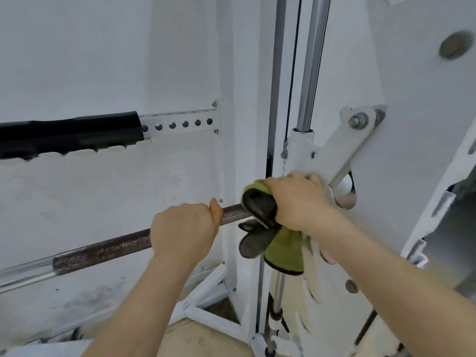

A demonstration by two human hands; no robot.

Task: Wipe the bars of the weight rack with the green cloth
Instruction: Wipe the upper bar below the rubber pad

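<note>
A dark knurled bar runs from lower left up toward the white rack upright. My left hand grips the bar near its right end, fingers wrapped over it. My right hand holds the green cloth, bunched around the bar where it meets the white carriage. The cloth has a dark grey side folded outward, and its green tail hangs below my wrist.
A chrome guide rod and a thin black cable rise along the upright. A black padded arm on a perforated white bracket sticks out at upper left. White base struts lie on the floor below. A white wall is close behind.
</note>
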